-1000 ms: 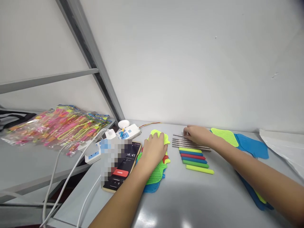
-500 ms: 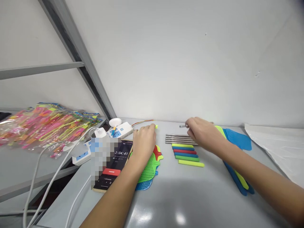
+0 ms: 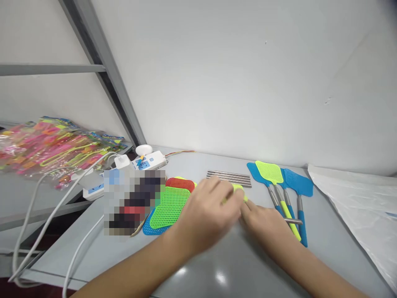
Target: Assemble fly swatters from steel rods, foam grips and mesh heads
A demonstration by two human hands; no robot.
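No legible lettering, phone screen (image 3: 136,203) obscured (pixelated)

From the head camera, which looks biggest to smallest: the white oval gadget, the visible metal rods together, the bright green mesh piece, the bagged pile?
1. Bagged pile
2. Bright green mesh piece
3. Metal rods, grouped on the table, partly hidden
4. White oval gadget

Apparent size only; distances differ.
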